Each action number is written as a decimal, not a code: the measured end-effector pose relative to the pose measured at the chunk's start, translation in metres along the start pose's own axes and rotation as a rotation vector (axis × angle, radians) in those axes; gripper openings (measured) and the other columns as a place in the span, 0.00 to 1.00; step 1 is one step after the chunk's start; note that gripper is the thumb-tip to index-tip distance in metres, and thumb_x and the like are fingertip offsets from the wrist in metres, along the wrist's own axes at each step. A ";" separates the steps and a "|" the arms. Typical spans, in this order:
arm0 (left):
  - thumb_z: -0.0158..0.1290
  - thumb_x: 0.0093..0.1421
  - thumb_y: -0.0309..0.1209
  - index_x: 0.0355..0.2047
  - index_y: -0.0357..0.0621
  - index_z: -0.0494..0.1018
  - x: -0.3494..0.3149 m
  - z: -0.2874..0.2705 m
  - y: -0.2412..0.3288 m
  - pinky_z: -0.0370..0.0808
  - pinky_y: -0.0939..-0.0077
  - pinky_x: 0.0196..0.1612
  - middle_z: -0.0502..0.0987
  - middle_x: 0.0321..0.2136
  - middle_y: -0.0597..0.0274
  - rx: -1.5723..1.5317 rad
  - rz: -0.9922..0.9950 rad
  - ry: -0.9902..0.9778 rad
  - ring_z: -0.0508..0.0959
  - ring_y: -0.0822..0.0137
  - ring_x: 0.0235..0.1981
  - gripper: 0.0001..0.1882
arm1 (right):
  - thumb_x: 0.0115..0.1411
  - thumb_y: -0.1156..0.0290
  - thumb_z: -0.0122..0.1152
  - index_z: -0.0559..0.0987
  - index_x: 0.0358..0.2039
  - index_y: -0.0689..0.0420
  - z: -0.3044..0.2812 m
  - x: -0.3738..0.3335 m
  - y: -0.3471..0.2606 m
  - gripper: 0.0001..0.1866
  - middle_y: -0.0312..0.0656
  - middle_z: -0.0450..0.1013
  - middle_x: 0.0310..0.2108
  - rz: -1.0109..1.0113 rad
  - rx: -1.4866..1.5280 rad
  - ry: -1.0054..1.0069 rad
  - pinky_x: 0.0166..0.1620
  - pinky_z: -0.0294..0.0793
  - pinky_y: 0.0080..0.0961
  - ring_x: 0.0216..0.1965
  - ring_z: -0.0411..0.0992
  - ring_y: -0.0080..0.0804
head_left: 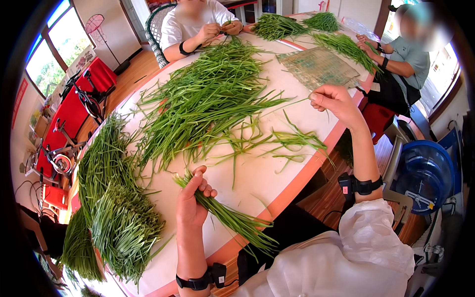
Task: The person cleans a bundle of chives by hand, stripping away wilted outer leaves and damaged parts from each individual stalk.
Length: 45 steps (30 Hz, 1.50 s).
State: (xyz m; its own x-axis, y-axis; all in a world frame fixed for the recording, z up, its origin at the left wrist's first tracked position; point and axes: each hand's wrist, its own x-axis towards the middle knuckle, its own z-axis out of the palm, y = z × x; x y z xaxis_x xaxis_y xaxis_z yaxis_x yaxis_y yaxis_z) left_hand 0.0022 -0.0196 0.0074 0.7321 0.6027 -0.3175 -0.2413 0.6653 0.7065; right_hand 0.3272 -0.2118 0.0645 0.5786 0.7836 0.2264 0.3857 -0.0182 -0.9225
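My left hand (192, 197) is closed round a small bunch of garlic chives (237, 222), its leafy ends hanging over the table's near edge. Out over the table to the right, my right hand (332, 101) pinches one thin chive blade (296, 102) between thumb and fingertips. The blade stretches leftward toward a large loose heap of chives (208, 94) in the middle of the table. Between my hands and that heap lie scattered, partly yellowish blades (292, 139). Neatly aligned piles of chives (126, 230) stand at the left edge.
The white table (247, 183) has an orange-red border. A woven greenish sheet (319, 67) lies farther back. Across the table a person's hands (217, 32) handle chives; at the right another person's hands (367, 47) do too. A blue plastic tub (423, 173) stands right of my arm.
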 end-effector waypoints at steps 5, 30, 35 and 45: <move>0.48 0.57 0.30 0.41 0.39 0.66 0.001 -0.003 -0.001 0.66 0.76 0.27 0.60 0.18 0.71 0.010 0.013 0.003 0.62 0.74 0.19 0.13 | 0.54 0.62 0.58 0.75 0.27 0.63 -0.004 -0.002 -0.008 0.14 0.33 0.70 0.22 -0.032 -0.137 0.102 0.29 0.66 0.16 0.23 0.64 0.16; 0.47 0.57 0.29 0.42 0.35 0.65 0.001 -0.005 0.000 0.67 0.74 0.28 0.60 0.18 0.69 -0.062 -0.011 -0.030 0.63 0.73 0.20 0.13 | 0.46 0.73 0.57 0.75 0.30 0.54 0.188 -0.013 -0.003 0.08 0.40 0.67 0.36 -0.747 -0.799 -0.403 0.45 0.62 0.33 0.45 0.60 0.40; 0.47 0.57 0.29 0.41 0.35 0.66 -0.002 -0.004 0.002 0.67 0.74 0.28 0.60 0.18 0.69 -0.054 -0.002 -0.028 0.63 0.73 0.20 0.13 | 0.53 0.71 0.55 0.72 0.30 0.54 0.177 -0.003 0.000 0.04 0.36 0.71 0.34 -0.233 -0.108 -0.468 0.41 0.63 0.26 0.39 0.65 0.28; 0.47 0.57 0.31 0.41 0.40 0.65 0.000 -0.003 0.001 0.65 0.77 0.26 0.60 0.17 0.71 0.010 -0.006 -0.007 0.62 0.75 0.18 0.13 | 0.60 0.66 0.49 0.69 0.37 0.54 0.086 0.019 -0.026 0.08 0.39 0.72 0.38 -0.104 0.442 0.005 0.43 0.62 0.18 0.39 0.66 0.20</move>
State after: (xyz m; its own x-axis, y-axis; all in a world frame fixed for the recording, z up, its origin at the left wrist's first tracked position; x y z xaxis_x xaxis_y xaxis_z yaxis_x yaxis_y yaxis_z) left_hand 0.0002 -0.0183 0.0063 0.7376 0.5960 -0.3173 -0.2306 0.6640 0.7113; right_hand 0.2666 -0.1436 0.0656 0.5573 0.7640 0.3252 0.0989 0.3277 -0.9396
